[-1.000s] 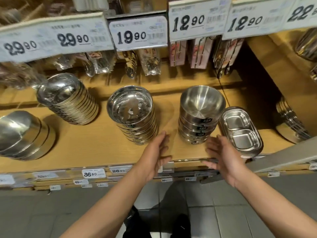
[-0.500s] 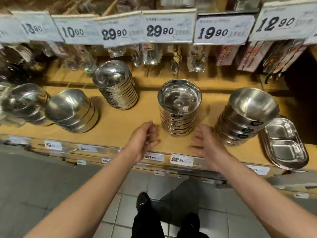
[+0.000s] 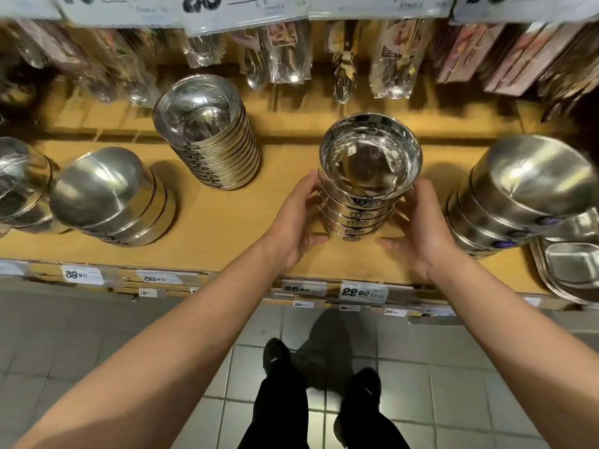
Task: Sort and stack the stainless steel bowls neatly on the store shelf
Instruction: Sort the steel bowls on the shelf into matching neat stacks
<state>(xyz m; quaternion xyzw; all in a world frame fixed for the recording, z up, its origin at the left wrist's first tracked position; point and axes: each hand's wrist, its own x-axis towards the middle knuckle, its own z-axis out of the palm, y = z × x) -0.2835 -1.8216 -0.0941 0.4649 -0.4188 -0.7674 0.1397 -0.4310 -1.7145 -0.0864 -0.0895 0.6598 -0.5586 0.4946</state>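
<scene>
Hands bracket the centre bowl stack (image 3: 356,218) on the wooden shelf (image 3: 227,228): left hand (image 3: 296,226) cupped against its left side, right hand (image 3: 421,226) against its right, fingers curved round the lower bowls. Stack stands upright near the shelf front, between a taller bowl stack (image 3: 210,137) back-left and a larger bowl stack (image 3: 515,196) on the right.

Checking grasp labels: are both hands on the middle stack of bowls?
Yes, the left hand and right hand grip opposite sides of the middle stack of bowls on the shelf.
</scene>
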